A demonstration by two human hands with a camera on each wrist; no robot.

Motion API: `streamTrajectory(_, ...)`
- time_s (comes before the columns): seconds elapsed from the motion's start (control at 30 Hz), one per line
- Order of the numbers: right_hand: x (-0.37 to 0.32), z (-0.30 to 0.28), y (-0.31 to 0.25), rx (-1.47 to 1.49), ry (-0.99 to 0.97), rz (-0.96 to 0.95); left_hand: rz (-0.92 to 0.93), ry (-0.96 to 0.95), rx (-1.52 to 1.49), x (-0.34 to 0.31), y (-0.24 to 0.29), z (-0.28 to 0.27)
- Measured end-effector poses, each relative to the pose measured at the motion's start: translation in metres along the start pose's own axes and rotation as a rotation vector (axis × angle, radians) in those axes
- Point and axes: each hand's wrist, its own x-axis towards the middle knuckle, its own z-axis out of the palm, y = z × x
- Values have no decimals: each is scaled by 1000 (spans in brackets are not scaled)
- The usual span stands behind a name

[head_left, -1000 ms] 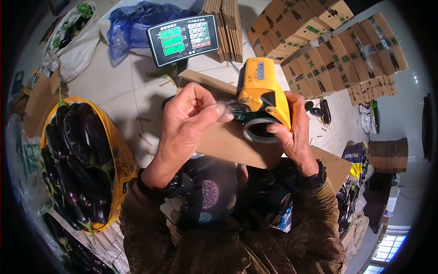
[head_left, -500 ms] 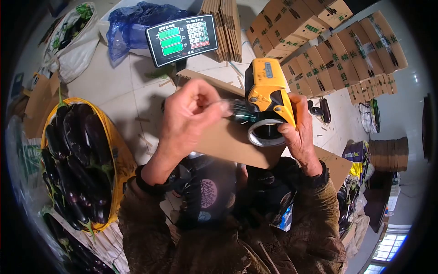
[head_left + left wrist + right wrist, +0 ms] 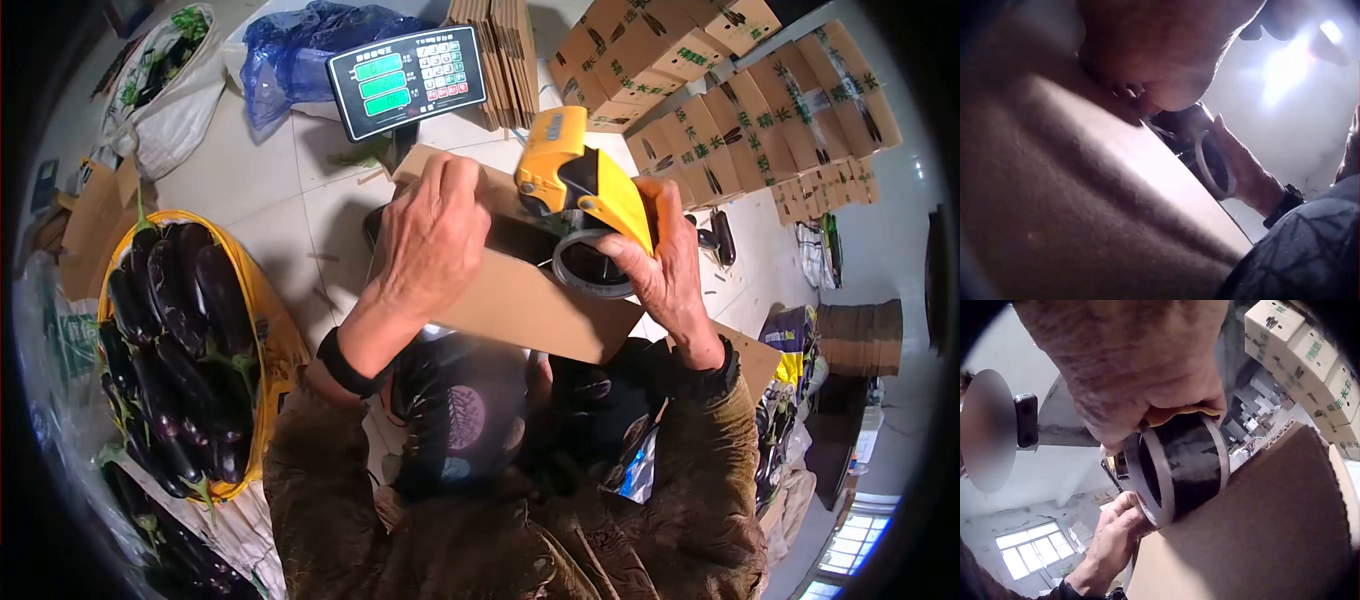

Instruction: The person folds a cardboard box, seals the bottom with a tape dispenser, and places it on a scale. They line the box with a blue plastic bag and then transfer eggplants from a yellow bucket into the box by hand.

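Observation:
My right hand (image 3: 668, 265) grips a yellow tape dispenser (image 3: 625, 205), thumb beside the big tape roll (image 3: 590, 268). In the right wrist view the roll (image 3: 1194, 465) sits close against the cardboard. My left hand (image 3: 437, 235) is at the left part of an open cardboard box (image 3: 540, 310), knuckles up and fingers curled. A clear strip of packing tape (image 3: 1163, 130) runs from the left fingers towards the dispenser in the left wrist view. The left fingertips are mostly hidden in the head view. The box's inside looks dark between the hands.
A scale display (image 3: 405, 82) stands beyond the box. Eggplants (image 3: 185, 340) fill a yellow-rimmed sack on the left. Printed cartons (image 3: 735, 130) are stacked at the back right, and flat cardboard (image 3: 495, 60) leans behind the display. A blue plastic bag (image 3: 310, 60) lies near the display.
The left hand has turned knuckles up and moved slightly right, over the box. The dispenser has tilted and shifted lower at the roll end, nearer the cardboard.

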Motion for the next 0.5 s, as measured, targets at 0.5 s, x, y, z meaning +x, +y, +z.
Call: streamTrajectory(0.5, 3, 24, 31, -111, -23, -58, 100, 80, 292, -12, -8, 19)
